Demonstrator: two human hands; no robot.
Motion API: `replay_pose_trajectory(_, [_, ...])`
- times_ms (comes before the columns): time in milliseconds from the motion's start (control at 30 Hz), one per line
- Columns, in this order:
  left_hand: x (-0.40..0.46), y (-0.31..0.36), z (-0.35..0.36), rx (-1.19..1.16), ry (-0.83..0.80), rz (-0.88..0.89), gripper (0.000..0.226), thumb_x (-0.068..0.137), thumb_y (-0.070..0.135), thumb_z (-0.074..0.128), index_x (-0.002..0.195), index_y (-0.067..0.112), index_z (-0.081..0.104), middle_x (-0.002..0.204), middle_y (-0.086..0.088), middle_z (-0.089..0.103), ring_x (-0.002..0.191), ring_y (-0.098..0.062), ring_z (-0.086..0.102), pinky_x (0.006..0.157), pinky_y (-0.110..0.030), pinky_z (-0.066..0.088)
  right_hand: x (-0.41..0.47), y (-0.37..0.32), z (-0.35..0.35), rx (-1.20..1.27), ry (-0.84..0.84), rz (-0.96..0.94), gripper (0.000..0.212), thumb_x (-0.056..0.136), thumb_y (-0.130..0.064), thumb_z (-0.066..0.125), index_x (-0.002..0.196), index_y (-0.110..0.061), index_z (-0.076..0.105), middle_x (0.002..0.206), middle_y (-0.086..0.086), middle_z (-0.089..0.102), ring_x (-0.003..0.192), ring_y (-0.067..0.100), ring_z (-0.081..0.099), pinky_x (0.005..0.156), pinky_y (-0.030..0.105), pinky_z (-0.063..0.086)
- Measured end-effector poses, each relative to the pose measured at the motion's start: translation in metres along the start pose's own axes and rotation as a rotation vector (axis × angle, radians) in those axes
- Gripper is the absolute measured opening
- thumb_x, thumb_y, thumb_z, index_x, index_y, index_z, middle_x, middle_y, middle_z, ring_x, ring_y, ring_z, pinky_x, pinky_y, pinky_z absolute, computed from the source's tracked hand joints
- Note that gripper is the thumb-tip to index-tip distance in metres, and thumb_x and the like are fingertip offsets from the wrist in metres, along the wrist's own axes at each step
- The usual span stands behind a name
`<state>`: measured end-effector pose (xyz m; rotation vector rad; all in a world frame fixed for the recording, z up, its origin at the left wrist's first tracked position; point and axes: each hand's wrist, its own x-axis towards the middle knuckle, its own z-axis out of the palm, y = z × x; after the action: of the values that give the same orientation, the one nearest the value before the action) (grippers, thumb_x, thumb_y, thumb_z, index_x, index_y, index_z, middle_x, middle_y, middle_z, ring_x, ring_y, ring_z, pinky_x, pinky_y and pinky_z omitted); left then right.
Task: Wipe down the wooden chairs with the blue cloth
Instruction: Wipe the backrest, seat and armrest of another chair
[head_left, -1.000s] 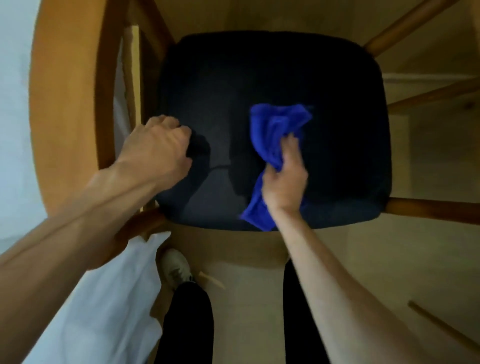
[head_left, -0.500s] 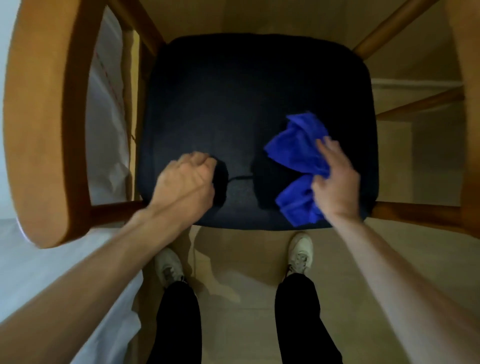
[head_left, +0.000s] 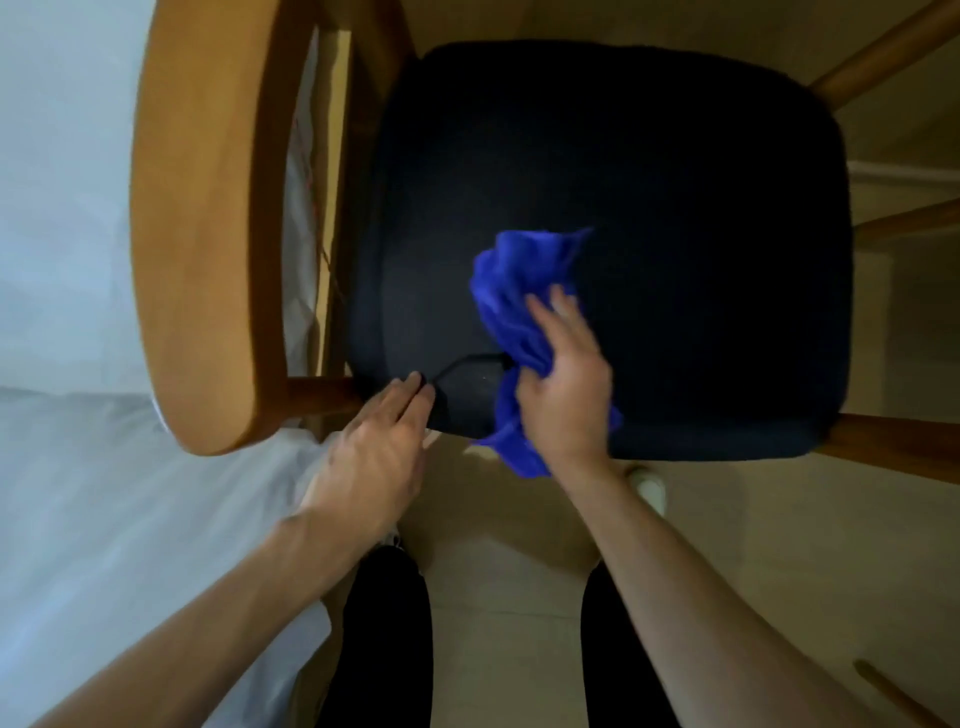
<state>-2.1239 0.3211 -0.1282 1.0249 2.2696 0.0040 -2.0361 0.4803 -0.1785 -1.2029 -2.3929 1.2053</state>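
A wooden chair (head_left: 208, 249) with a dark padded seat (head_left: 675, 234) fills the upper view, seen from above. Its curved backrest runs down the left side. A crumpled blue cloth (head_left: 524, 291) lies on the seat's near left part and hangs over the front edge. My right hand (head_left: 563, 395) holds the cloth against the seat, fingers over it, thumb side curled round its lower fold. My left hand (head_left: 374, 457) rests at the seat's near left corner, fingertips touching the edge.
White fabric (head_left: 104, 519) spreads at the left, beside and below the backrest. Wooden chair legs and rungs (head_left: 893, 447) stick out at the right over a pale floor. My dark trouser legs (head_left: 384, 649) and a white shoe (head_left: 647, 486) are below the seat.
My right hand has swept the blue cloth leftward across the seat's front. My left hand has slid off the seat top to its near left corner. The view has shifted right.
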Motion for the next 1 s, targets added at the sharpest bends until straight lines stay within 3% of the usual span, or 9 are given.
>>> replay_pose_trajectory(133, [-0.03, -0.029, 0.008, 0.0, -0.048, -0.06, 0.057, 0.09, 0.014, 0.059, 0.144, 0.012, 0.042, 0.15, -0.008, 0.04, 0.134, -0.025, 0.044, 0.106, -0.03, 0.037, 0.021, -0.075, 0.08, -0.127, -0.498, -0.362, 0.071, 0.079, 0.009, 0.061, 0.144, -0.017, 0.047, 0.158, 0.003, 0.033, 0.149, 0.018, 0.021, 0.122, 0.028, 0.011])
replay_pose_trajectory(200, [-0.033, -0.037, 0.009, -0.005, -0.027, -0.089, 0.057, 0.089, 0.014, 0.058, 0.144, 0.012, 0.043, 0.147, -0.007, 0.043, 0.132, -0.024, 0.045, 0.106, -0.028, 0.037, 0.035, -0.086, 0.09, -0.245, -0.642, -0.472, 0.072, 0.079, 0.01, 0.06, 0.144, -0.017, 0.048, 0.158, 0.003, 0.033, 0.148, 0.018, 0.021, 0.12, 0.024, 0.008])
replay_pose_trajectory(300, [-0.029, -0.043, 0.01, -0.063, 0.011, -0.091, 0.059, 0.091, 0.016, 0.056, 0.148, 0.014, 0.037, 0.153, -0.005, 0.037, 0.137, -0.022, 0.04, 0.111, -0.025, 0.03, 0.047, -0.065, 0.054, -0.191, -0.532, -0.499, 0.069, 0.072, 0.015, 0.056, 0.136, -0.011, 0.058, 0.149, 0.008, 0.047, 0.143, 0.021, 0.035, 0.119, 0.026, 0.019])
replay_pose_trajectory(400, [-0.023, -0.044, 0.013, -0.105, 0.042, -0.076, 0.065, 0.092, 0.018, 0.056, 0.151, 0.015, 0.029, 0.158, -0.005, 0.026, 0.143, -0.023, 0.031, 0.112, -0.024, 0.021, 0.063, -0.008, -0.013, -0.208, -0.174, -0.231, 0.065, 0.073, 0.014, 0.054, 0.132, -0.013, 0.062, 0.144, 0.003, 0.052, 0.137, 0.018, 0.043, 0.118, 0.029, 0.028])
replay_pose_trajectory(500, [-0.017, -0.043, 0.014, -0.141, 0.073, -0.064, 0.065, 0.092, 0.017, 0.057, 0.151, 0.012, 0.03, 0.158, -0.007, 0.025, 0.143, -0.023, 0.031, 0.113, -0.024, 0.02, 0.063, 0.024, -0.056, -0.272, 0.049, 0.03, 0.063, 0.077, 0.012, 0.054, 0.133, -0.017, 0.059, 0.147, 0.0, 0.049, 0.138, 0.015, 0.043, 0.116, 0.023, 0.027])
replay_pose_trajectory(600, [-0.015, -0.045, 0.019, -0.159, 0.079, -0.052, 0.067, 0.092, 0.018, 0.057, 0.151, 0.013, 0.028, 0.159, -0.007, 0.023, 0.143, -0.022, 0.031, 0.114, -0.029, 0.027, 0.057, 0.009, -0.034, -0.234, 0.128, 0.081, 0.059, 0.08, 0.007, 0.055, 0.134, -0.014, 0.059, 0.149, 0.003, 0.048, 0.138, 0.016, 0.043, 0.111, 0.012, 0.022])
replay_pose_trajectory(667, [-0.017, -0.047, 0.022, -0.16, 0.081, -0.051, 0.067, 0.092, 0.019, 0.058, 0.152, 0.015, 0.028, 0.159, -0.005, 0.023, 0.143, -0.022, 0.031, 0.113, -0.03, 0.028, 0.055, -0.016, -0.002, -0.194, 0.093, 0.018, 0.056, 0.08, 0.005, 0.054, 0.134, -0.011, 0.059, 0.148, 0.007, 0.048, 0.138, 0.02, 0.043, 0.115, 0.018, 0.025])
replay_pose_trajectory(800, [-0.023, -0.053, 0.024, -0.15, 0.067, -0.048, 0.069, 0.09, 0.017, 0.06, 0.152, 0.019, 0.029, 0.159, -0.002, 0.024, 0.141, -0.021, 0.034, 0.11, -0.029, 0.034, 0.046, -0.069, 0.053, -0.251, -0.164, -0.27, 0.058, 0.084, 0.001, 0.062, 0.14, -0.013, 0.051, 0.152, 0.007, 0.043, 0.143, 0.023, 0.035, 0.119, 0.038, 0.029])
replay_pose_trajectory(1000, [-0.024, -0.054, 0.02, -0.047, 0.024, -0.059, 0.067, 0.085, 0.012, 0.063, 0.147, 0.016, 0.038, 0.15, -0.006, 0.042, 0.136, -0.023, 0.041, 0.111, -0.031, 0.033, 0.042, -0.09, 0.064, -0.247, -0.604, -0.576, 0.059, 0.081, 0.012, 0.055, 0.133, -0.016, 0.061, 0.157, -0.001, 0.036, 0.147, 0.018, 0.024, 0.117, 0.027, 0.022])
